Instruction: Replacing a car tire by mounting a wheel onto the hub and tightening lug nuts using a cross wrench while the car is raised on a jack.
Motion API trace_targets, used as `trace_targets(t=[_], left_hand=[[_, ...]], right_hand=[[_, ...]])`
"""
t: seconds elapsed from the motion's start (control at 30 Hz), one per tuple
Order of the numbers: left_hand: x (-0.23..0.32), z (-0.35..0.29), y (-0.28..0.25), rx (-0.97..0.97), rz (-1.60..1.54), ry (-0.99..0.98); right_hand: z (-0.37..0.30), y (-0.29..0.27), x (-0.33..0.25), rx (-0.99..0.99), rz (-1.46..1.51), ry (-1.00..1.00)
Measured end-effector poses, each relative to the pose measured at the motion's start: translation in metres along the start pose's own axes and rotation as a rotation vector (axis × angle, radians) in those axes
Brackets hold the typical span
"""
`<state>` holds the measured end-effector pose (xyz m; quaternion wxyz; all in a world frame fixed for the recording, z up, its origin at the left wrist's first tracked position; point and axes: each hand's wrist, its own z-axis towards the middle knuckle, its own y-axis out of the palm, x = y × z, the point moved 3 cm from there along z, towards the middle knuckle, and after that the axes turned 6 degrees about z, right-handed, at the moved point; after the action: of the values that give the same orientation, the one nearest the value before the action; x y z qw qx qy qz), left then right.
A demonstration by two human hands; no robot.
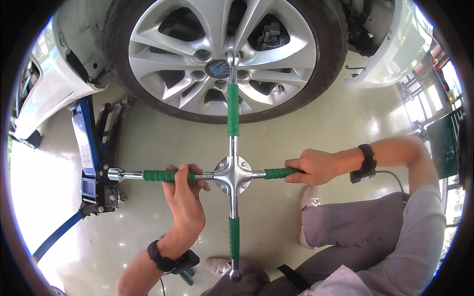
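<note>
A four-way lug wrench (233, 176) with green-wrapped arms spans the middle of the view. Its far socket meets the silver alloy wheel (182, 64) just above the centre cap, at a lug position. My left hand (184, 192) is closed round the left arm, at the inner end of its green wrap. On the right arm, my right hand (316, 166) grips the outer end of the green sleeve. The near arm points back toward my knees, its socket free. Exactly how the far socket sits on the nut is hidden.
A blue and black floor jack (94, 153) stands at the left, close to the wrench's left socket. White body panels (64, 74) flank the black tire (316, 93). A plier-like tool (186, 277) lies on the floor by my left wrist. Shelving (444, 123) stands far right.
</note>
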<state>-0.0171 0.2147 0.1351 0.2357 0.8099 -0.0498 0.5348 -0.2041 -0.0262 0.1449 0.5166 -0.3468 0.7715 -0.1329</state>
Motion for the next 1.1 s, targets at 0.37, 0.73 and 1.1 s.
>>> trace_targets(t=[0.37, 0.73, 1.1], left_hand=[[0.050, -0.004, 0.015, -0.022, 0.270, 0.329], [0.094, -0.007, 0.058, -0.214, 0.305, 0.773], [0.047, 0.022, 0.005, 0.079, 0.060, 0.104]], right_hand=[[0.037, 0.024, 0.013, -0.156, 0.397, -0.203], [0.091, 0.044, -0.011, -0.212, 0.405, -0.421], [-0.002, -0.013, -0.079, -0.077, 0.149, 0.134]])
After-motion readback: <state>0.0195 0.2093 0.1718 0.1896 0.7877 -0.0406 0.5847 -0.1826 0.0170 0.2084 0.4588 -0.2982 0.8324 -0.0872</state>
